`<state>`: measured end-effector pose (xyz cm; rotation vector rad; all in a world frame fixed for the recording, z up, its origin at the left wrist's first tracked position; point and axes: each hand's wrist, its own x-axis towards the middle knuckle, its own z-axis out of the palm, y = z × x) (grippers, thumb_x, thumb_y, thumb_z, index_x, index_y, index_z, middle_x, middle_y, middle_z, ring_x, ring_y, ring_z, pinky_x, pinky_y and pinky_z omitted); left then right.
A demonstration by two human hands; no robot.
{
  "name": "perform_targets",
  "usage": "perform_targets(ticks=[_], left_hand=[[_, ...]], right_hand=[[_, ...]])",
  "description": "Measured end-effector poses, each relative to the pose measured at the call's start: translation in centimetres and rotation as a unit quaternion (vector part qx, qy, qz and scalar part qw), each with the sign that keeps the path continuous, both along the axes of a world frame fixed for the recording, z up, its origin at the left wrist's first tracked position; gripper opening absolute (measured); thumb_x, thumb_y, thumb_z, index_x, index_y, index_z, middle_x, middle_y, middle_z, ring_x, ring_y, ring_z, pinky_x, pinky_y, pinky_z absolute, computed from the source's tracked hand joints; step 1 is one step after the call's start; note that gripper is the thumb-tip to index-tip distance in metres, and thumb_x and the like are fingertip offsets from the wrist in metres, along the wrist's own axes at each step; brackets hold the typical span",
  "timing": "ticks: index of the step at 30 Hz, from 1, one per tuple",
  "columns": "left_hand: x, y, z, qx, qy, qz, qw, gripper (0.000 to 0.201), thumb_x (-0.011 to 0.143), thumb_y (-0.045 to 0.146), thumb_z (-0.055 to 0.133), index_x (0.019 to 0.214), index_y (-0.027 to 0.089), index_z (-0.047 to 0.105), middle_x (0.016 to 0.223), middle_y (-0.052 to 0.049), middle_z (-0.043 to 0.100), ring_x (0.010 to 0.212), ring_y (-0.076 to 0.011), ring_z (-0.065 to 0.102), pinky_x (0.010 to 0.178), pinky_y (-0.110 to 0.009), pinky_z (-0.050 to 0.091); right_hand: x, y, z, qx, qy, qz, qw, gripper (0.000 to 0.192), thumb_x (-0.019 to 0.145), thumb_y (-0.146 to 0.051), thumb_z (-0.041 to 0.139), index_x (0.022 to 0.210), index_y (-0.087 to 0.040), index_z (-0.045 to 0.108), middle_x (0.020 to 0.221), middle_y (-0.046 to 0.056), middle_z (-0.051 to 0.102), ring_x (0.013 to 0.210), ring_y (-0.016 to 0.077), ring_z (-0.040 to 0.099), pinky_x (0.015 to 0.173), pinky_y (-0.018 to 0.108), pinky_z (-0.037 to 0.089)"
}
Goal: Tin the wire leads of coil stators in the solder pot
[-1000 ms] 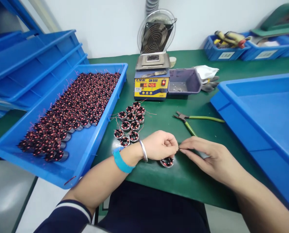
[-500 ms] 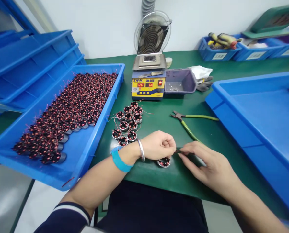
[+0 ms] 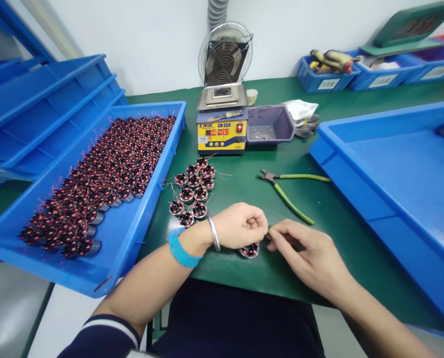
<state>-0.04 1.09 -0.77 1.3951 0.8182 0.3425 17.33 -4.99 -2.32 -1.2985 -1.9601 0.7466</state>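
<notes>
A wire-wound motor coil point(image 3: 249, 250) rests on the green table, partly hidden under my left hand point(image 3: 244, 226). That hand is closed in a pinch just above the coil, and what lies between its fingertips is too small to make out. My right hand point(image 3: 311, 253) comes in from the right with thumb and forefinger pressed together, close to the left fingertips. Any thin piece in its pinch is hidden. Up and to the left of my hands, several similar coils point(image 3: 200, 210) stand grouped, with thin copper wires sticking out.
Green-handled cutting pliers point(image 3: 292, 201) lie open beyond my right hand. A blue tray point(image 3: 132, 248) full of coils stands left, another blue tray point(image 3: 379, 214) right. Behind are a yellow-fronted solder pot point(image 3: 222, 132), a purple bin point(image 3: 270, 124) and small blue bins point(image 3: 328, 82).
My right thumb has come up against the forefinger, and the hand has tilted. The thin dark piece seen between the hands is now hardly visible. The whole view has shifted slightly.
</notes>
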Motion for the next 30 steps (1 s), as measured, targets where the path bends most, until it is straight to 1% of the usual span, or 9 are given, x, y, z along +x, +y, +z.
perform_targets(ticks=[3,5,8,13,17,20,23,26,30], left_hand=[[0.0,-0.1,0.0,0.005,-0.007,-0.012,1.000,0.011,0.073,0.005,0.057,0.066,0.014,0.054,0.051,0.006,0.052,0.044,-0.0034,0.044,0.042,-0.014,0.036],[0.0,0.0,0.0,0.006,-0.009,-0.018,1.000,0.011,0.073,0.006,0.058,0.067,0.014,0.054,0.051,0.006,0.052,0.045,-0.0035,0.045,0.043,-0.014,0.036],[0.0,0.1,-0.1,-0.004,-0.008,-0.016,1.000,0.013,0.072,0.004,0.057,0.065,0.014,0.053,0.050,0.007,0.051,0.044,-0.0031,0.044,0.043,-0.013,0.036],[0.0,0.1,0.0,-0.009,-0.006,-0.011,1.000,0.013,0.073,0.005,0.057,0.065,0.013,0.053,0.050,0.006,0.051,0.045,-0.0031,0.044,0.043,-0.014,0.036],[0.0,-0.1,0.1,-0.004,-0.005,-0.019,1.000,0.012,0.073,0.005,0.057,0.066,0.014,0.053,0.050,0.007,0.050,0.043,-0.0030,0.043,0.042,-0.014,0.034],[0.0,-0.1,0.1,0.001,-0.002,-0.022,1.000,0.011,0.073,0.005,0.057,0.067,0.013,0.054,0.050,0.007,0.051,0.044,-0.0032,0.043,0.042,-0.014,0.035],[0.0,0.0,-0.1,0.001,-0.002,-0.016,1.000,0.011,0.072,0.004,0.057,0.066,0.013,0.054,0.051,0.007,0.050,0.045,-0.0031,0.043,0.043,-0.013,0.035],[0.0,0.1,-0.2,0.003,-0.010,-0.015,1.000,0.011,0.071,0.005,0.057,0.065,0.013,0.053,0.050,0.007,0.050,0.046,-0.0026,0.042,0.044,-0.013,0.035],[0.0,0.0,0.0,0.002,-0.012,-0.014,1.000,0.012,0.071,0.005,0.057,0.065,0.014,0.053,0.050,0.007,0.049,0.045,-0.0025,0.041,0.043,-0.013,0.034]], right_hand=[[-0.3,0.0,0.2,-0.243,0.137,0.003,0.960,0.043,0.095,-0.052,0.043,0.066,-0.021,0.052,0.049,0.000,0.058,0.041,0.0133,0.057,0.042,0.024,0.046],[-0.1,-0.2,0.3,-0.251,0.140,0.008,0.958,0.041,0.093,-0.053,0.046,0.069,-0.020,0.055,0.053,0.001,0.059,0.043,0.0138,0.058,0.044,0.025,0.048],[0.5,-0.5,0.3,-0.022,0.012,-0.007,1.000,0.021,0.092,-0.038,0.056,0.087,-0.019,0.065,0.070,0.005,0.069,0.059,0.0162,0.066,0.057,0.027,0.054],[0.9,-0.5,0.1,0.281,-0.162,0.015,0.946,0.013,0.093,-0.019,0.054,0.094,-0.020,0.067,0.088,0.008,0.074,0.074,0.0191,0.070,0.066,0.029,0.053],[0.2,-0.3,0.6,0.045,-0.031,0.010,0.998,0.030,0.099,-0.031,0.045,0.076,-0.019,0.061,0.065,0.004,0.068,0.054,0.0143,0.064,0.053,0.024,0.050],[0.0,-0.4,0.8,-0.170,0.066,0.023,0.983,0.040,0.099,-0.044,0.041,0.070,-0.020,0.055,0.052,0.001,0.061,0.044,0.0130,0.059,0.046,0.023,0.048],[0.4,-0.6,0.6,-0.018,-0.006,-0.005,1.000,0.028,0.096,-0.039,0.049,0.084,-0.019,0.064,0.068,0.004,0.069,0.057,0.0151,0.065,0.055,0.025,0.052],[1.1,-0.5,0.3,0.243,-0.147,-0.002,0.959,0.012,0.094,-0.023,0.055,0.095,-0.019,0.067,0.087,0.007,0.073,0.072,0.0181,0.068,0.065,0.030,0.051],[1.0,-0.3,0.4,0.278,-0.179,0.036,0.943,0.015,0.093,-0.015,0.053,0.091,-0.020,0.067,0.086,0.006,0.073,0.073,0.0180,0.067,0.066,0.031,0.049]])
